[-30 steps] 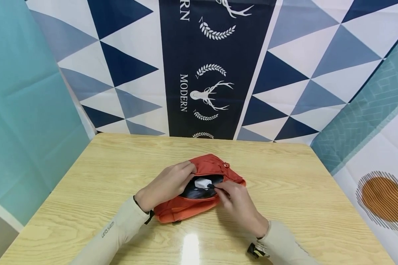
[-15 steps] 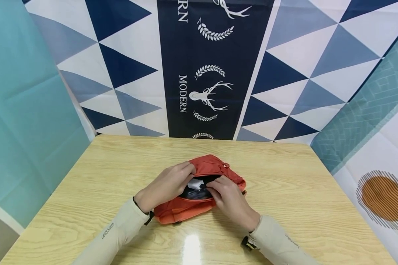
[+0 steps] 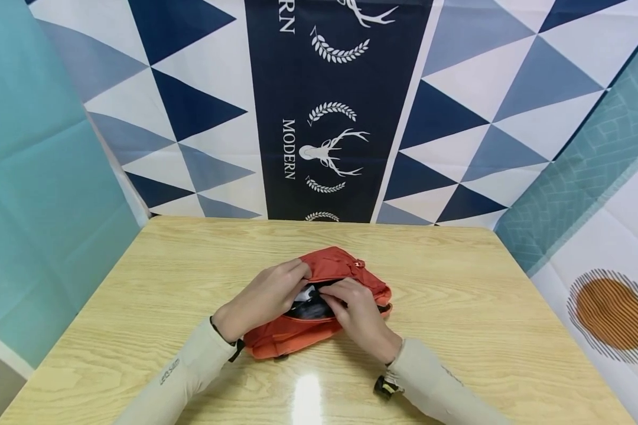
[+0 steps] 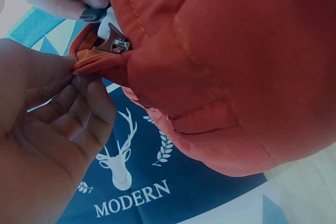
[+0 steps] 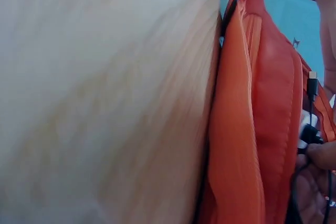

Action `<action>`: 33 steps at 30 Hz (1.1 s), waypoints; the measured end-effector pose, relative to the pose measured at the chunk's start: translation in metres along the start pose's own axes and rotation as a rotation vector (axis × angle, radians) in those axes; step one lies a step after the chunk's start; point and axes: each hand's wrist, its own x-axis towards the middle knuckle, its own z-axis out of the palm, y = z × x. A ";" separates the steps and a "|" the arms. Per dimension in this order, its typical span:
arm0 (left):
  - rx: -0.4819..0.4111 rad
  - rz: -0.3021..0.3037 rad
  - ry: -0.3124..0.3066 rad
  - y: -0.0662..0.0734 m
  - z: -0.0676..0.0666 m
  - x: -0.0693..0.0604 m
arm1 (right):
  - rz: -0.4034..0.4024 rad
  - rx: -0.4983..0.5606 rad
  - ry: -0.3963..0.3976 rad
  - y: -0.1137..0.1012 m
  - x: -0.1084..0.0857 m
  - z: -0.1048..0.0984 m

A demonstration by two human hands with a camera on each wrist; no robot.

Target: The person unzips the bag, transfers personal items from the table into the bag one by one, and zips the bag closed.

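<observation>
A red-orange zippered bag (image 3: 284,339) lies on the table with its dark-lined mouth apart. My left hand (image 3: 268,298) pinches the upper edge of that mouth, near the zipper slider (image 4: 122,44) seen in the left wrist view. Inside the opening, my right hand (image 3: 358,307) pinches a black cable plug (image 5: 311,134) set against a white block (image 5: 305,119), perhaps a charger. A black cable with a small metal-tipped connector (image 5: 312,85) shows beside it in the right wrist view. The bag's deeper contents are hidden by fabric and fingers.
The bag rests mid-table on a light wood-grain tabletop (image 3: 457,295). Behind the table's far edge hangs a patterned cloth (image 3: 202,112) with triangles and a deer print. Teal cloth (image 3: 48,206) covers the left side.
My right hand has moved leftward and further into the bag's mouth, with the black plug and white block shifting left too. The left hand keeps its grip on the edge.
</observation>
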 end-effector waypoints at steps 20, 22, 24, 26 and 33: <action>0.031 0.039 0.048 -0.003 -0.001 -0.003 | 0.030 -0.283 -0.259 -0.018 0.002 -0.030; 0.029 0.042 0.048 -0.003 -0.001 -0.002 | 0.015 -0.311 -0.278 -0.016 0.000 -0.039; 0.029 0.046 0.045 -0.003 -0.001 -0.002 | 0.003 -0.335 -0.293 -0.013 -0.004 -0.047; 0.029 0.047 0.043 -0.003 -0.001 -0.002 | 0.004 -0.347 -0.306 -0.008 -0.009 -0.054; 0.025 0.039 0.036 -0.003 -0.002 -0.001 | -0.043 -0.257 -0.329 0.008 -0.023 -0.060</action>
